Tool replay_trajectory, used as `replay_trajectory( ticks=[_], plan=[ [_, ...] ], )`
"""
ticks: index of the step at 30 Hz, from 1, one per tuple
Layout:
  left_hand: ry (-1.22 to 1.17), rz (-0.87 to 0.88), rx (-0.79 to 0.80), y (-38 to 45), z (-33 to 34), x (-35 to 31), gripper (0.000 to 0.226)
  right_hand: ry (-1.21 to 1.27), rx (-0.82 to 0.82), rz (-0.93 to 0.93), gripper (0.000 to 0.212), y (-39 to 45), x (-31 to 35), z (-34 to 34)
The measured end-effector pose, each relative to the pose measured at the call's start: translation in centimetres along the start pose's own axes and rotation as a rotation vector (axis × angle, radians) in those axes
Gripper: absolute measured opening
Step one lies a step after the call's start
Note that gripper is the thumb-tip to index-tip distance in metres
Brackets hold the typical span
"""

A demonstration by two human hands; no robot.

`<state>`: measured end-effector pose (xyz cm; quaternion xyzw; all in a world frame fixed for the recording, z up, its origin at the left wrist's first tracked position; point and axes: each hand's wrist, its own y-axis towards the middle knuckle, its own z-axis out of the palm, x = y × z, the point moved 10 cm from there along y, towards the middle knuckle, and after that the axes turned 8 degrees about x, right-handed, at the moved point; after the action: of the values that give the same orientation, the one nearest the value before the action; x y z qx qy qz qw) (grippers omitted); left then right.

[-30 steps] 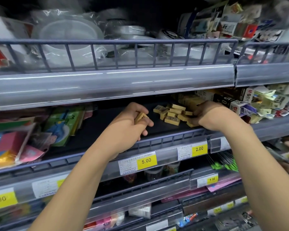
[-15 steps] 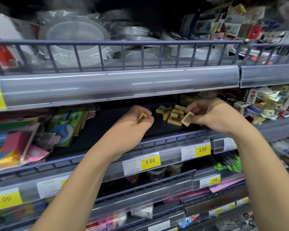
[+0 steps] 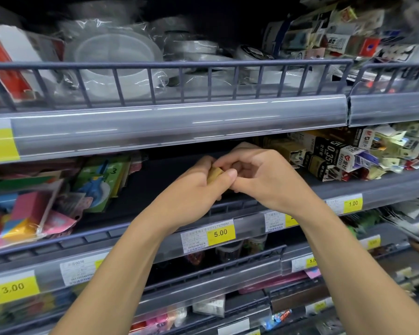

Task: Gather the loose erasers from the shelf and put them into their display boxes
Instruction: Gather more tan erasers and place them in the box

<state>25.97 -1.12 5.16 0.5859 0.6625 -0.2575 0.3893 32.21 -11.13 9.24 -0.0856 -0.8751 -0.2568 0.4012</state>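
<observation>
While my left hand (image 3: pixel 194 187) pinches 1 tan eraser (image 3: pixel 214 174), long axis tilted upward, my right hand (image 3: pixel 259 175) curls just beside it; its hold is hidden.

- A tan, block-shaped eraser (image 3: pixel 214 174) sits between the two hands, above the dark middle shelf (image 3: pixel 155 182); only its upper face and one edge show, the rest is covered by fingers.
- The left hand (image 3: pixel 196 192) has its fingers curled round the eraser from below and the side.
- The right hand (image 3: pixel 259 175) meets the left one, its thumb and fingertips touching the eraser from the other side.
- No other loose erasers can be made out; the hands cover that spot.
</observation>
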Motion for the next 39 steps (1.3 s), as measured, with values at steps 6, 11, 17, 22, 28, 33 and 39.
replay_trajectory(
  ticks=[6,11,17,22,28,33,39],
  plan=[
    [-0.144,0.053,-0.015,0.4,-0.2,0.6,0.015,-0.069,-0.031,0.012,0.029,-0.3,-0.3,-1.2],
    [-0.166,0.049,-0.044,0.5,-0.7,1.3,0.013,-0.284,-0.183,0.253,0.029,-1.6,-4.7,-7.8],
    [-0.091,0.039,-0.053,0.9,-0.6,1.6,0.014,-0.673,0.089,0.574,0.034,-0.7,-8.7,-6.4],
    [-0.109,0.02,-0.059,0.8,-0.9,1.8,0.018,-0.76,0.105,0.62,0.035,0.2,-9.0,-6.1],
    [-0.14,-0.011,-0.065,0.8,-0.9,2.0,0.019,-0.888,0.146,0.657,0.048,1.4,-9.6,-5.9],
    [-0.156,-0.034,-0.064,0.6,-0.8,1.8,0.019,-0.87,0.121,0.597,0.024,1.9,-9.6,-5.5],
    [-0.091,-0.075,-0.085,0.2,-1.2,1.5,0.025,-0.837,0.122,0.573,0.022,1.8,-9.3,-5.5]
  ],
)
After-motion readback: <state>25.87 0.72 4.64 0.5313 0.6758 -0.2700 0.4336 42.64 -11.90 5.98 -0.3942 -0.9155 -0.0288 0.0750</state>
